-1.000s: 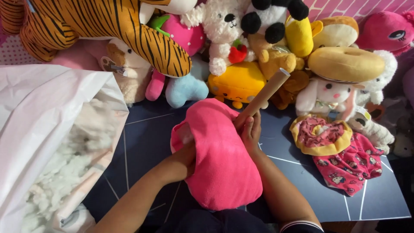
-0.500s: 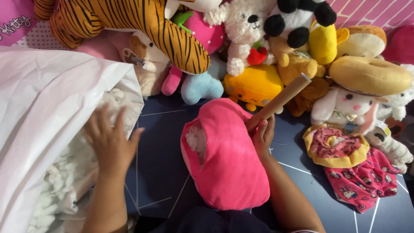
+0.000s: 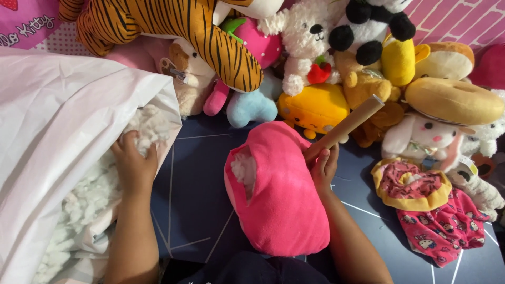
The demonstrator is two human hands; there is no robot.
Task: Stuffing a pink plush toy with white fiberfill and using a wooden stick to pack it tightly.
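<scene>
Inside the white bag's (image 3: pixel 58 137) open edge, left hand (image 3: pixel 134 163) fingers clutch stuffing (image 3: pixel 150 123); right hand (image 3: pixel 323 168) clamps one wooden stick (image 3: pixel 347 123) beside one pink plush shell (image 3: pixel 279 194).

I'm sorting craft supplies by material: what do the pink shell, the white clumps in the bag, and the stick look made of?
Pink shell: soft plush fabric, matte and fuzzy, by its nap. White clumps under the left hand: loose fibre stuffing, probably polyester, fluffy and tufted. Stick in the right hand: smooth tan rod, likely wood or cardboard.
</scene>
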